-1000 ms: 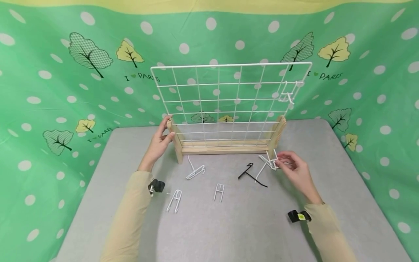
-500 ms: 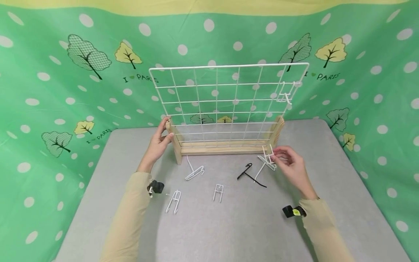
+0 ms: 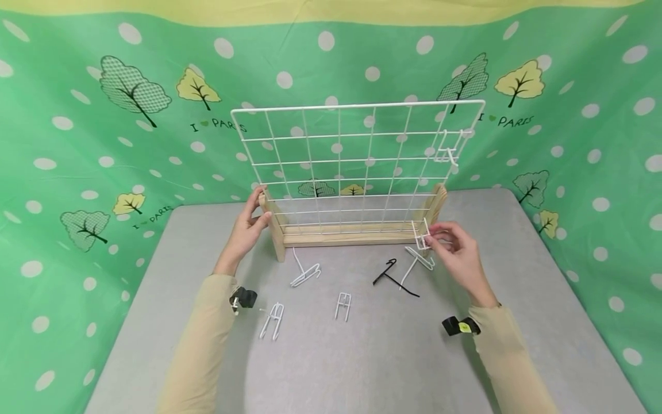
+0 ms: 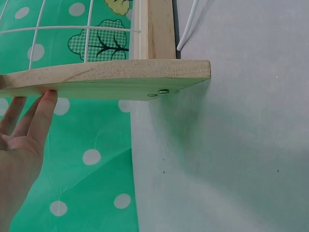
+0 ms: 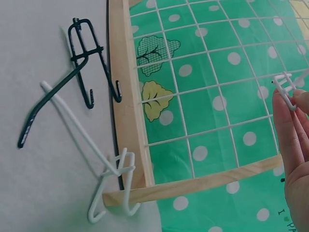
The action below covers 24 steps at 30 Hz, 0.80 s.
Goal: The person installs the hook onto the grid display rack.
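Note:
My left hand point(image 3: 245, 233) holds the upper part of the left wooden side post point(image 3: 276, 236), thumb at its front edge. In the left wrist view its fingertips touch the outer face. My right hand point(image 3: 457, 253) pinches a small white wire hook point(image 3: 421, 244) between thumb and fingers. That hook is raised off the table, overlapping the lower right corner of the white wire grid point(image 3: 357, 106) in the head view. Another white hook point(image 3: 450, 154) hangs at the grid's upper right. The grid stands upright between the wooden posts.
Below the stand's right end lie a black wire hook point(image 3: 403, 285) and a white hook point(image 3: 410, 270). More white hooks point(image 3: 306, 275) lie on the grey table point(image 3: 393, 362) to the left and middle. A green dotted cloth point(image 3: 310, 63) surrounds the table's back and sides.
My right hand has moved up and left with the white hook, from beside the right post's foot to in front of the grid's lower right corner. My left hand stays on its post.

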{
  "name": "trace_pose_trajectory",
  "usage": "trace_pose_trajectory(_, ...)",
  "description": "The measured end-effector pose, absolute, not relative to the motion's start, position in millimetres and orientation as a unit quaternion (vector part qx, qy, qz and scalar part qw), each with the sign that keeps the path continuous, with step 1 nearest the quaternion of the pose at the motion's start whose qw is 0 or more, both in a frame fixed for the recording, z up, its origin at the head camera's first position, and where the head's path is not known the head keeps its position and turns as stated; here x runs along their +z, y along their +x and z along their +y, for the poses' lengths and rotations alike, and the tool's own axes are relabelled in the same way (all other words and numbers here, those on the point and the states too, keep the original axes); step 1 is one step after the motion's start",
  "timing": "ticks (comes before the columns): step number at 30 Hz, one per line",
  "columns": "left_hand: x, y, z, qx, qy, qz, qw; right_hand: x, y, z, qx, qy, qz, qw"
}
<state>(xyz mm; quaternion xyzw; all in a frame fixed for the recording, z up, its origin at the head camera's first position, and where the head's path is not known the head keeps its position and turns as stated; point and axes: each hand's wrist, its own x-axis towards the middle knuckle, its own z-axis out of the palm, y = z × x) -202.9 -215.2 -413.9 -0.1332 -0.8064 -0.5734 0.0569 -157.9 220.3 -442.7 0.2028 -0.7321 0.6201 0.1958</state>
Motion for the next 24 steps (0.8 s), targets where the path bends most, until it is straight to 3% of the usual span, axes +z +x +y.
trace_pose_trajectory(24,-410,-203,-214,-0.571,-0.128,-0.809,0.059,-405,-162,196,0.653,0.22,-0.691,0.217)
